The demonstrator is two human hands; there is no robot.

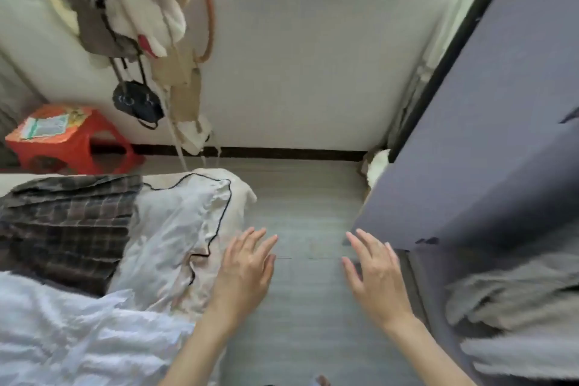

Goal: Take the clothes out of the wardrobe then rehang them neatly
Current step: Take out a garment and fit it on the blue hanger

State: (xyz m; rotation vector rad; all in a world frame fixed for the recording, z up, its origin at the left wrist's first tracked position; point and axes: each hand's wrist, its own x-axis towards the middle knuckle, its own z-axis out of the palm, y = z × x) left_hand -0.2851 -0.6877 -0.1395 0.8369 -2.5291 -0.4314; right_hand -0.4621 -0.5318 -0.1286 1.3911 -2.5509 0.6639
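Hovering over bare floor (300, 207), left hand (244, 263) and right hand (376, 273) spread, holding nothing; clothes (103, 244) heaped at bed's edge, rehanging seemingly not begun.

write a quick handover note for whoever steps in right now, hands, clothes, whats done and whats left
Left hand: open, fingers straight, holding nothing, right beside the cream garment with black trim.
Right hand: open and holding nothing, over the grey floor near the grey-blue fabric wardrobe.
Clothes: a plaid garment, the cream one and a white garment lie piled on the left. More grey fabric sits low on the right.
Done: several pieces appear to be out of the wardrobe.
Left: nothing from the pile is in hand; it needs rehanging neatly.
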